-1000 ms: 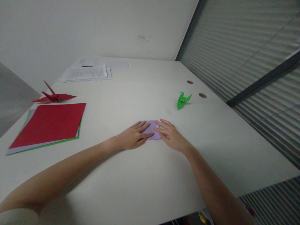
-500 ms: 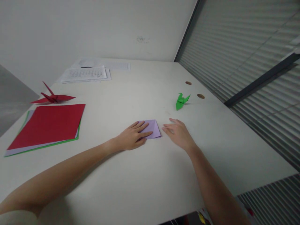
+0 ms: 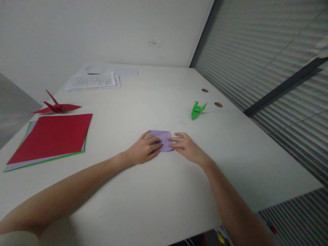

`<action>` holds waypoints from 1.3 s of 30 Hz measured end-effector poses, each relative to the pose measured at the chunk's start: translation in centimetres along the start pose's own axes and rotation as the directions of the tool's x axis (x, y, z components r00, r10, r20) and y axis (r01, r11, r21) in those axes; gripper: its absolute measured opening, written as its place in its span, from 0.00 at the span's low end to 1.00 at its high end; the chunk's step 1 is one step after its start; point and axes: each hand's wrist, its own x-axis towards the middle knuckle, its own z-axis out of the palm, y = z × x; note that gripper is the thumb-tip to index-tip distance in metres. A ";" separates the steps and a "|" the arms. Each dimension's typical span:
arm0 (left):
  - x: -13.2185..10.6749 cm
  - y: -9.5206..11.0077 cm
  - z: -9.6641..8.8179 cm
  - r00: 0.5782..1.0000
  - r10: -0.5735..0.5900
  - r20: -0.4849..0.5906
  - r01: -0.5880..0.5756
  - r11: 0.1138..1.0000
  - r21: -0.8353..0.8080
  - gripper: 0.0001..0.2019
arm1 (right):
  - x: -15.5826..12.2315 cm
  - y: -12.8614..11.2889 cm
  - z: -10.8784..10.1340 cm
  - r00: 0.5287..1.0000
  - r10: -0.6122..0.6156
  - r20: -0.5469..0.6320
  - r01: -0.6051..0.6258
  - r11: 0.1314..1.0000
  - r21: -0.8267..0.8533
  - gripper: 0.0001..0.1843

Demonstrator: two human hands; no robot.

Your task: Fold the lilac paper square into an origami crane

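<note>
A small folded piece of purple paper [image 3: 165, 136] lies on the white table before me, creases showing across its top. My left hand [image 3: 146, 148] rests over its left part, fingers apart and slightly bent, pressing on it. From the right, my right hand [image 3: 186, 147] reaches the paper's right edge with its fingertips; its fingers are extended and apart. Whether any fingertip is under the edge cannot be made out. Beyond my right hand stands a green paper crane [image 3: 196, 110].
At the left lies a stack of red, purple and green paper sheets [image 3: 55, 136], with a red paper crane [image 3: 57, 108] behind it. Written papers [image 3: 92, 81] sit at the back left. Two round holes [image 3: 218, 105] mark the table's right side, beside window blinds [image 3: 276, 51].
My right hand has moved left, from beside the purple paper to its right edge. My left hand's fingers have drawn back a little and bent, uncovering more of the paper.
</note>
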 end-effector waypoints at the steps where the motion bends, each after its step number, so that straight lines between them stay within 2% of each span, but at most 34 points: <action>1: 0.0 0.0 0.0 1.000 0.026 0.006 -0.026 1.000 -0.001 0.17 | 0.0 0.3 0.0 1.000 0.011 0.006 -0.011 1.000 0.010 0.14; 7: 0.2 0.3 0.4 0.980 0.196 0.032 -0.194 0.980 -0.041 0.16 | -0.4 1.6 -0.6 0.995 0.090 0.032 -0.095 0.971 0.218 0.10; 13: 0.1 -0.3 0.1 0.980 0.188 0.068 -0.177 0.973 -0.149 0.19 | -0.6 1.4 -1.1 0.989 0.084 0.123 -0.120 0.936 0.331 0.12; 16: -0.1 -0.7 -0.1 0.976 0.203 0.080 -0.188 0.968 -0.165 0.21 | -0.6 1.3 -1.0 0.990 0.077 0.120 -0.115 0.929 0.351 0.12; 19: -0.2 -0.6 0.0 0.986 0.158 0.054 -0.148 0.976 -0.158 0.19 | -0.5 1.0 -0.8 0.991 0.066 0.119 -0.105 0.927 0.359 0.12; 23: -0.2 0.1 0.3 0.998 0.067 -0.017 -0.069 0.984 -0.162 0.14 | 0.0 0.8 -0.6 0.994 0.064 0.084 -0.090 0.933 0.348 0.12; 27: -0.1 0.3 0.4 0.996 0.070 -0.049 -0.076 0.987 -0.142 0.12 | 0.1 1.5 -0.2 0.992 0.125 0.033 -0.128 0.924 0.360 0.14; 32: -0.2 0.2 0.1 0.983 0.176 0.048 -0.171 0.981 -0.087 0.12 | -0.1 2.7 0.4 0.954 0.282 -0.104 -0.237 0.918 0.317 0.11; 35: -0.3 0.2 0.1 0.966 0.254 0.054 -0.253 0.967 -0.032 0.16 | 0.0 2.6 0.7 0.940 0.317 -0.129 -0.263 0.911 0.319 0.09; 39: -0.3 0.4 0.4 0.961 0.274 0.042 -0.274 0.962 -0.010 0.15 | 0.4 2.1 1.1 0.919 0.363 -0.152 -0.306 0.902 0.304 0.07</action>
